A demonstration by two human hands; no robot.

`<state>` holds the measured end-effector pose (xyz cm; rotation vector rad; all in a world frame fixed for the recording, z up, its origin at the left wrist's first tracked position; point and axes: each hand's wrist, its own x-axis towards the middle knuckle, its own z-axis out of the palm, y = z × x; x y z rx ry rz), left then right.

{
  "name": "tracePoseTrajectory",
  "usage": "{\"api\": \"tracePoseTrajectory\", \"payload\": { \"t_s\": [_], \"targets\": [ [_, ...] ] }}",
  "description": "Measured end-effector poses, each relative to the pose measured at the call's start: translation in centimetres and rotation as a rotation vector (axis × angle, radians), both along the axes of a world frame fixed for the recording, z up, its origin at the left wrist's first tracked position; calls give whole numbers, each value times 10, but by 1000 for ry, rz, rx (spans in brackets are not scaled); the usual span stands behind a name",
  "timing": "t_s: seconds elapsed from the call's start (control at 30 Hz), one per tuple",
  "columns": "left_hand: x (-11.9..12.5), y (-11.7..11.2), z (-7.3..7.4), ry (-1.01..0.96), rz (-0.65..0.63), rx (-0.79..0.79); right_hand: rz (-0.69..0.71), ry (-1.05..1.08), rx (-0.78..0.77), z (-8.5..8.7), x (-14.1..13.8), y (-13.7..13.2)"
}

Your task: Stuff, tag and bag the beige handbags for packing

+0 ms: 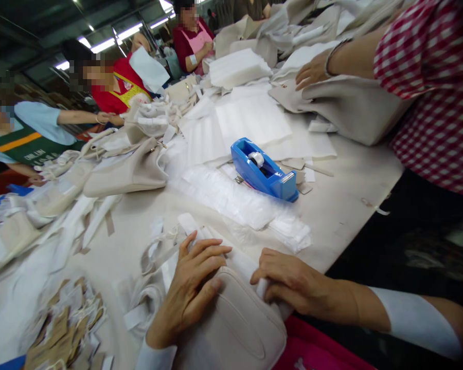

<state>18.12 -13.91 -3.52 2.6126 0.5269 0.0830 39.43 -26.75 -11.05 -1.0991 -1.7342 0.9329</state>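
Note:
A beige handbag (247, 318) lies at the near edge of the table, right under my hands. Across its upper left part rests my left hand (196, 280), fingers stretched out and apart. My right hand (289, 280) is at the bag's far right side, its fingers curled against a strip of white wrapping (261, 288); the fingertips are partly hidden. More white wrapping (235, 252) shows between the two hands along the bag's far side. Left of my left hand lies a wrapped, coiled strap (148, 298).
A blue tape dispenser (264, 169) stands beyond plastic bags (247, 198). White foam sheets (250, 121) are stacked further back. Brown tags (61, 329) are piled near left. Another beige bag (127, 172) stands left. A co-worker's hand (312, 69) touches a bag at right; several other people work across the table.

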Motion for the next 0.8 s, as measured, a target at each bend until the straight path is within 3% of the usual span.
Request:
{"api": "tracePoseTrajectory", "payload": {
  "t_s": [0.13, 0.23, 0.4, 0.6, 0.7, 0.8],
  "targets": [
    [1, 2, -1, 3, -2, 11, -113, 7, -240, 1, -9, 8],
    [2, 3, -2, 30, -27, 23, -91, -57, -282, 7, -17, 21],
    [-1, 2, -5, -3, -31, 32, -177, 5, -325, 23, -33, 44],
    [-4, 2, -5, -8, -38, 8, -21, 232, -545, 35, -15, 33],
    [-4, -1, 1, -61, -1, -21, -76, 150, -564, 30, -13, 27],
    [-6, -5, -2, -88, -13, -7, -88, 83, -487, 12, -26, 29]
  ]
}}
